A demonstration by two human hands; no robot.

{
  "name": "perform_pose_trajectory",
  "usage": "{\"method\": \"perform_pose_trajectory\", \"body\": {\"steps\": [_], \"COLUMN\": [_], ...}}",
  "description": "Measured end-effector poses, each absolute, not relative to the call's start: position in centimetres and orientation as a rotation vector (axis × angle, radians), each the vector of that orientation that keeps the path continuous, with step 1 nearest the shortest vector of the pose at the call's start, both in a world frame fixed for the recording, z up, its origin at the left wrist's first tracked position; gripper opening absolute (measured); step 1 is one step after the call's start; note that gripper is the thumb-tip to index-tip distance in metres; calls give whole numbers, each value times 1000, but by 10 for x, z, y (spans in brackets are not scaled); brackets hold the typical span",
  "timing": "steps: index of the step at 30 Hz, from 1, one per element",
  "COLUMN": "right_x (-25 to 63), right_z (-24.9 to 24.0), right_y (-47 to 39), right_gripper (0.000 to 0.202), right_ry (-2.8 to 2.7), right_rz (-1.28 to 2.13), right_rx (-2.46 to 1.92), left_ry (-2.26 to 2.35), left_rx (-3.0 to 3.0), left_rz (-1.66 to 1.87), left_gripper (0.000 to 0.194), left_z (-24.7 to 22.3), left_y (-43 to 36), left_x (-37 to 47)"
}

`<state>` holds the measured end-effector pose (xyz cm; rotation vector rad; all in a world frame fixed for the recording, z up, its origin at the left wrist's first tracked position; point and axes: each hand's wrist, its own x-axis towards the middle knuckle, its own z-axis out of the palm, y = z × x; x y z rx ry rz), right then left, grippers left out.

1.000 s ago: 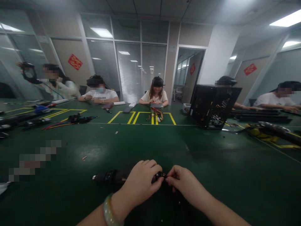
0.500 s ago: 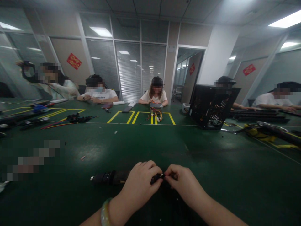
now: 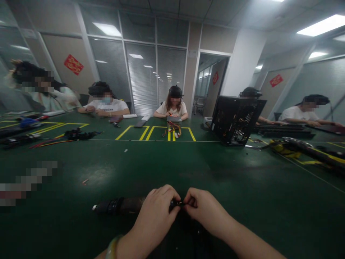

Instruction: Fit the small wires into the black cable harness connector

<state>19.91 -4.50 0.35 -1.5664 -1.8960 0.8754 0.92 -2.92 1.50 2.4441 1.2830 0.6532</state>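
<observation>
- Tube (image 3: 118,206), dark, lies on the green table (image 3: 161,165), its right end hidden by the left hand (image 3: 155,210).
- Left thumb and forefinger pinch a small dark end piece (image 3: 173,205).
- Right hand (image 3: 206,207): fingertips pressed together on a tiny bit beside that piece, too small to identify.
- Work seems under way; whether anything is joined or loose, I cannot tell.

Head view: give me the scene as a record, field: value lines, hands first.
left hand: thumb and fingers around a small dark part
right hand: fingertips closed at that part's right end; exact grip too small to tell
dark cylindrical object: left of the left hand, its right end hidden
bracelet: on left wrist
table: green
black case: beyond the hands, toward the right
</observation>
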Motion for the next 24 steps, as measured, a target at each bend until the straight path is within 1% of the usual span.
{"method": "perform_pose_trajectory", "body": {"steps": [5,10,18,24], "right_x": [202,201,193,193], "right_z": [2,4,8,5], "right_y": [-45,-45,-47,-46], "right_gripper": [11,27,29,36], "right_ry": [-1892,-1941,-2049,-1985], "right_rz": [859,815,731,930], "right_rx": [-1608,-1590,-1497,-1492], "left_ry": [1257,1261,1253,1255], "left_rx": [2516,2497,2470,2477], "left_rz": [641,667,697,671], "left_gripper": [14,15,17,16], "left_z": [17,12,6,8], "left_y": [-29,-28,-26,-27], "left_x": [9,8,8,8]}}
